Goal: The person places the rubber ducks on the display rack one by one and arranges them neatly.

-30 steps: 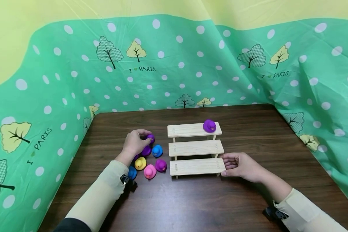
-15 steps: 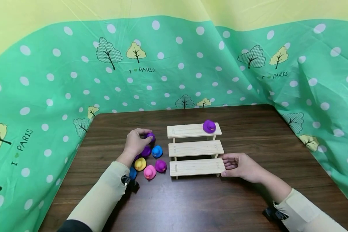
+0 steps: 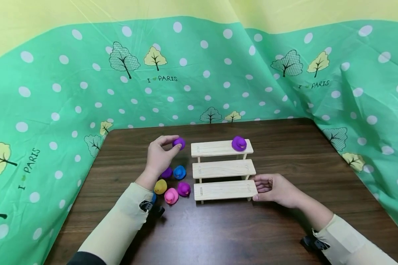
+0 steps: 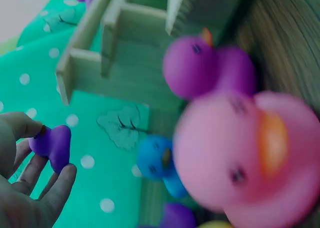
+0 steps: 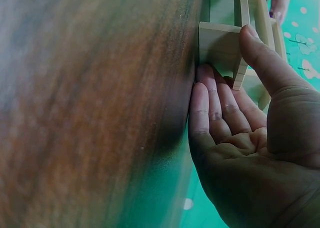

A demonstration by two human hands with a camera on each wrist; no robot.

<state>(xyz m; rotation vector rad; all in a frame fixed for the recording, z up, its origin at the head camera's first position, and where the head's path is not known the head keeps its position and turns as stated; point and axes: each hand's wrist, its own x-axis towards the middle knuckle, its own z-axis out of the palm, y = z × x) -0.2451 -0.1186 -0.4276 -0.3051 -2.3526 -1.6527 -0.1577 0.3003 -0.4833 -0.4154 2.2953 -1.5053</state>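
My left hand [image 3: 158,156] pinches a purple rubber duck [image 3: 180,143] between thumb and fingers, raised left of the top tier of a three-tier wooden display stand [image 3: 223,169]. The left wrist view shows this duck [image 4: 57,147] held at the fingertips. My right hand [image 3: 276,189] holds the right end of the lowest tier. In the right wrist view its thumb lies along the board's edge [image 5: 240,77], with the fingers around by the leg panel. Another purple duck [image 3: 239,144] sits on the top tier's right end.
Left of the stand lie more rubber ducks: a blue duck [image 3: 179,172], a yellow duck [image 3: 160,187], a pink duck [image 3: 171,196], a magenta duck [image 3: 184,189] and others partly behind my left arm. A green printed cloth [image 3: 199,73] hangs behind the dark wooden table [image 3: 219,235].
My left hand has lifted the purple duck from the group and carried it up and right toward the top tier. The right hand and stand have stayed put.
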